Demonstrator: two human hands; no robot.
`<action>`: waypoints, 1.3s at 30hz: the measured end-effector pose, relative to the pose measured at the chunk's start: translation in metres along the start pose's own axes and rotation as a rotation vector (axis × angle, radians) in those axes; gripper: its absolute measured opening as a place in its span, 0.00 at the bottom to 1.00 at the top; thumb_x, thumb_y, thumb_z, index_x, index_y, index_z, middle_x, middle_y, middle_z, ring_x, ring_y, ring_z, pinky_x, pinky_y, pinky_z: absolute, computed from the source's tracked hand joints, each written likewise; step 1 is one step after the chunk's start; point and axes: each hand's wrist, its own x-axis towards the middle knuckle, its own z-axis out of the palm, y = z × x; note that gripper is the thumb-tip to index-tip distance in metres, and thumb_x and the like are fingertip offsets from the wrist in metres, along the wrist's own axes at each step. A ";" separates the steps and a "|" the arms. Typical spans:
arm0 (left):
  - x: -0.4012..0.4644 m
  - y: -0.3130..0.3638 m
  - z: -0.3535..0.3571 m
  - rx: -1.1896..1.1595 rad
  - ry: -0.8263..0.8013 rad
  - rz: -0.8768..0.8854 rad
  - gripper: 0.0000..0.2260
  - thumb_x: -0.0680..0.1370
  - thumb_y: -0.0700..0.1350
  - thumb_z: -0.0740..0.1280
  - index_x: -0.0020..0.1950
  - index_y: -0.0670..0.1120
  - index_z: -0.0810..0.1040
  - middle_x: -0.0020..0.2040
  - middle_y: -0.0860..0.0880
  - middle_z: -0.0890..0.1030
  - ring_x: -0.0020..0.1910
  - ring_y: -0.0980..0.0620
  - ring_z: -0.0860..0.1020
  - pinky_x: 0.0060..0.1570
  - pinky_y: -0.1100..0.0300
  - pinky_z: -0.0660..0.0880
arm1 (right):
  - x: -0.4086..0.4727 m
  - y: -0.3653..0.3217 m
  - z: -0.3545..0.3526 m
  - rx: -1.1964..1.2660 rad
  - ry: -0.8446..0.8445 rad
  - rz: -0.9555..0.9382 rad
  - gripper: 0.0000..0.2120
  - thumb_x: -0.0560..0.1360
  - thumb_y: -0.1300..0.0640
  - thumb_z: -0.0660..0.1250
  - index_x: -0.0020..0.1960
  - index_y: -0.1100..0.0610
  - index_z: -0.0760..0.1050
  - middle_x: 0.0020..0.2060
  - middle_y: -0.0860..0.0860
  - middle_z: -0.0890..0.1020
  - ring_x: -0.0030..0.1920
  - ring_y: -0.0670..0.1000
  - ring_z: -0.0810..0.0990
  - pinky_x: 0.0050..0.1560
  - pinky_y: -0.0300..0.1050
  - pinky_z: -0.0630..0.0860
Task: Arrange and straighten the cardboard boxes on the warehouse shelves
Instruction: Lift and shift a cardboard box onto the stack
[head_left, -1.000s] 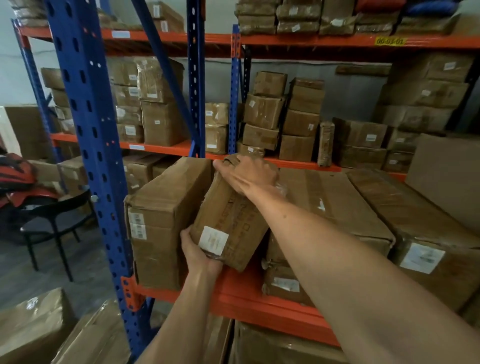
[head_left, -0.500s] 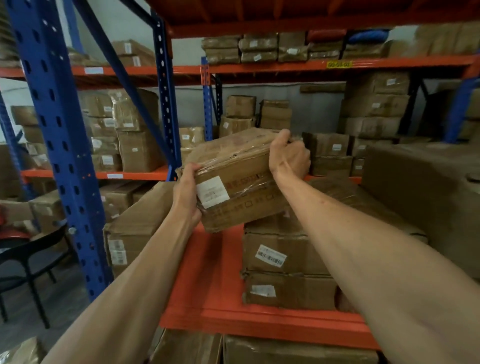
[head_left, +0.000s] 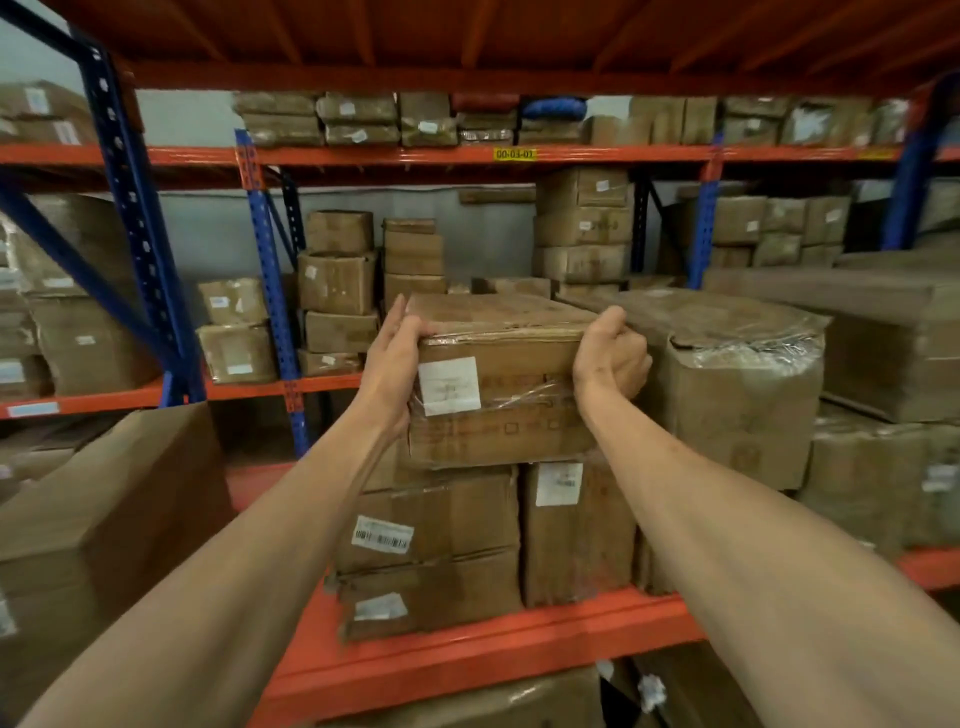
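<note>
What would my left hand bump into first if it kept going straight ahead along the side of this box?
Probably nothing close: the left hand points past the held box into open shelf space, with the stacked boxes on the far rack beyond. Depth is hard to judge.

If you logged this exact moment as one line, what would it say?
step: stacking | left hand: holding box side | right hand: holding other side | box: on top of stacked boxes

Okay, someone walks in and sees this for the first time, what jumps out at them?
Dead centre, the left hand and right hand grip a plastic-wrapped box atop the stacked boxes. Next, the orange shelf beam below, and the blue upright at left.
</note>
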 end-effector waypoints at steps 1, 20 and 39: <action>0.003 -0.007 0.003 -0.023 -0.010 -0.021 0.29 0.76 0.46 0.67 0.77 0.59 0.66 0.68 0.47 0.77 0.53 0.50 0.85 0.47 0.52 0.83 | 0.004 0.000 0.003 -0.028 0.007 -0.101 0.24 0.79 0.44 0.50 0.50 0.55 0.82 0.45 0.55 0.82 0.45 0.53 0.76 0.45 0.44 0.65; 0.021 -0.052 0.053 0.102 -0.038 -0.048 0.28 0.79 0.47 0.59 0.79 0.56 0.59 0.66 0.47 0.78 0.59 0.49 0.81 0.56 0.53 0.80 | 0.042 0.011 -0.012 -0.898 -0.280 -0.885 0.28 0.79 0.47 0.49 0.40 0.60 0.84 0.39 0.61 0.84 0.45 0.62 0.81 0.58 0.55 0.71; -0.004 -0.030 0.031 0.493 0.050 -0.166 0.32 0.75 0.67 0.59 0.75 0.53 0.71 0.63 0.51 0.81 0.66 0.47 0.76 0.64 0.49 0.72 | 0.037 0.003 -0.014 -0.918 -0.438 -0.810 0.35 0.80 0.42 0.40 0.64 0.60 0.79 0.65 0.62 0.77 0.67 0.63 0.71 0.70 0.61 0.59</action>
